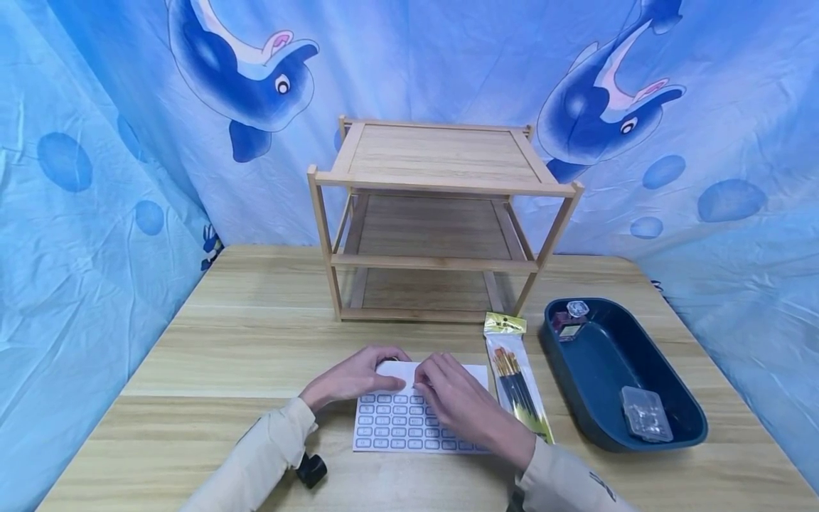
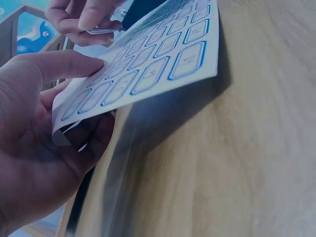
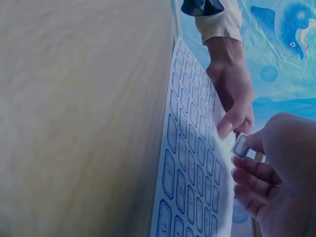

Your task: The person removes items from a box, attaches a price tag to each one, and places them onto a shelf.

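At lower centre in the head view, the left hand (image 1: 355,378) grips a white rectangular paper sheet of blue-bordered labels (image 1: 390,421). The right hand (image 1: 457,402) pinches one small blue-bordered white label (image 3: 241,146) — centre-right in the right-wrist view.

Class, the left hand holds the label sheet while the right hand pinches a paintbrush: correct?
The pinched thing is wrong: the right wrist view shows the right hand pinching a small label; the left hand does hold the label sheet.
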Tool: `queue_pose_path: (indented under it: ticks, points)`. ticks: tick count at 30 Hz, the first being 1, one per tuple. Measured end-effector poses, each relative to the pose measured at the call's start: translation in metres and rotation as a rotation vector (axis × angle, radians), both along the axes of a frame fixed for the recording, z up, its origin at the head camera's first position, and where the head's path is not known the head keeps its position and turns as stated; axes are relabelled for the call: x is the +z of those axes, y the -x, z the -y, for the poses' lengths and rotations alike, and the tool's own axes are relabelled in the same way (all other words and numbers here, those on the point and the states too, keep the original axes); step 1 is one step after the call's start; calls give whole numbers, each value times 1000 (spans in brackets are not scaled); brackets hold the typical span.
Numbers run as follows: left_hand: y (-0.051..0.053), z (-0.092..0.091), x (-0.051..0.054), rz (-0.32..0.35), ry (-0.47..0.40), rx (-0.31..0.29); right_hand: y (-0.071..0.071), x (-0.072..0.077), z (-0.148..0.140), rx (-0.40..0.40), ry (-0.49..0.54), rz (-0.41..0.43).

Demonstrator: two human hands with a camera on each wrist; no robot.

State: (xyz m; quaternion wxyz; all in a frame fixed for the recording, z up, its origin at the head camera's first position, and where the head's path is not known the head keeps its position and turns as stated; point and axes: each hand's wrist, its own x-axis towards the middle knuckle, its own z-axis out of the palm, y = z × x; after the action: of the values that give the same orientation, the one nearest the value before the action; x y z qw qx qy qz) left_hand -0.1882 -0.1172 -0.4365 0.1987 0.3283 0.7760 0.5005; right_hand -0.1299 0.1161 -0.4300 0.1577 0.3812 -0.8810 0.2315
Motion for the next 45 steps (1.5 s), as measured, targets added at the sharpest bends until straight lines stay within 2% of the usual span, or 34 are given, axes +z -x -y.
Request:
queue_pose_path:
  ticks: [12,15,19,25,29,35,41,45]
  points:
    - [2,-1,2,-260,277,139,-2,6,-5,-78,113,122]
    - [2,-1,2,-305,314,162,-2,7,-7,-102,128,156]
    - [3,-1,2,-362,332,159,-2,8,-9,-85,159,179]
    - [2,0,1,-392,348,145,-2,7,-12,-55,187,184]
    - [1,0,0,-413,369,149,-4,8,-14,-80,182,227]
    - [0,-2,-1,-435,403,193,-5,10,-18,-130,151,264]
    - [-1,-3,1,-461,426,241,-5,11,-22,-124,149,245]
    - [-2,-5,3,-462,399,245,-3,12,-26,-123,159,259]
